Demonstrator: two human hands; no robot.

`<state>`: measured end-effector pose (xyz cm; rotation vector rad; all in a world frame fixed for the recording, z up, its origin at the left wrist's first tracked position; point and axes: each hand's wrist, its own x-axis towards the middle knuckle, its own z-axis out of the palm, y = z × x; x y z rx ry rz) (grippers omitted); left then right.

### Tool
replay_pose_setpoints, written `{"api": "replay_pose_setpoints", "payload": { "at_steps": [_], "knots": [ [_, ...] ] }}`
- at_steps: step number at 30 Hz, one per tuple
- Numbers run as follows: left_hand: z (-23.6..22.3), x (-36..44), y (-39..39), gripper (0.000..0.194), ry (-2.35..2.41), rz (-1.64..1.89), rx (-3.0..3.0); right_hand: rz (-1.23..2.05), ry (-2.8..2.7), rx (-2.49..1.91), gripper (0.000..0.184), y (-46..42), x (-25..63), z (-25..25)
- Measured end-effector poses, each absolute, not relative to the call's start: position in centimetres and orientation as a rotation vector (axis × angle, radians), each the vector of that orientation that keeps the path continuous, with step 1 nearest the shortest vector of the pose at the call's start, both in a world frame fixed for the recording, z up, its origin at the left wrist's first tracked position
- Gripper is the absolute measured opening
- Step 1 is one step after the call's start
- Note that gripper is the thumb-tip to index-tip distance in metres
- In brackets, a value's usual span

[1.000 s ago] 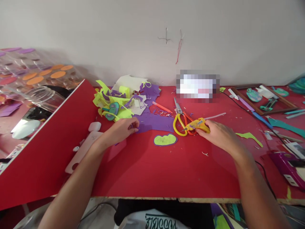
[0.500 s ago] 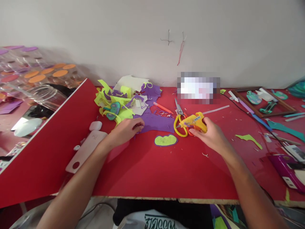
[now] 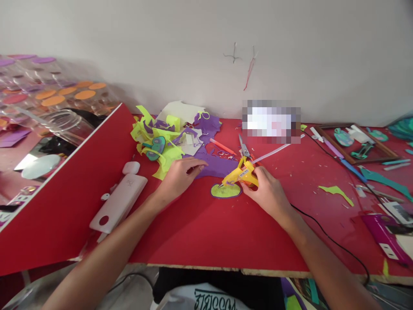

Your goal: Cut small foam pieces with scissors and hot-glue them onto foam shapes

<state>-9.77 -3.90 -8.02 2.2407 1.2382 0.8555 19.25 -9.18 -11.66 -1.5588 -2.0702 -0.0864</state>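
My right hand point(image 3: 267, 189) grips a yellow hot glue gun point(image 3: 241, 173) with a clear glue stick point(image 3: 280, 150) jutting from its back. The nozzle points down to the left, over a small wavy cutout point(image 3: 226, 190) of lime green edged in purple; whether it touches is unclear. My left hand point(image 3: 180, 176) hovers by a purple sheet point(image 3: 216, 165), left of the cutout, its fingers stretched out and holding nothing I can see. Just behind the glue gun lie scissors point(image 3: 244, 148), their handles partly hidden by it.
Lime and purple scraps point(image 3: 161, 133) heap at the back left. An orange pen point(image 3: 222, 146) lies nearby. A pale power bank point(image 3: 119, 202) rests beside the red divider point(image 3: 64, 206). On the right are a brown frame point(image 3: 361, 159), a black cord point(image 3: 325, 230) and a magenta power strip point(image 3: 383, 237).
My right hand has brought the glue gun left and toward me, from over the scissors' handles to the green cutout. My left hand has shifted right and its fingers have straightened.
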Motion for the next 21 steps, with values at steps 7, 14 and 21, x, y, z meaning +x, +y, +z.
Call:
{"api": "replay_pose_setpoints", "payload": {
  "at_steps": [7,14,21],
  "knots": [
    [-8.0,-9.4,-4.1,0.025,1.229,0.804,2.226,-0.102,-2.106,-1.493,0.019,-9.1,19.4,-11.8],
    [-9.1,-9.3,-4.1,0.025,1.238,0.829,2.121,-0.146,-2.138,-1.456,0.015,-9.2,19.4,-11.7],
    [-9.4,-8.9,-4.1,0.008,1.262,0.806,2.116,-0.149,-2.139,-1.439,0.014,-9.1,19.6,-11.9]
  ]
}}
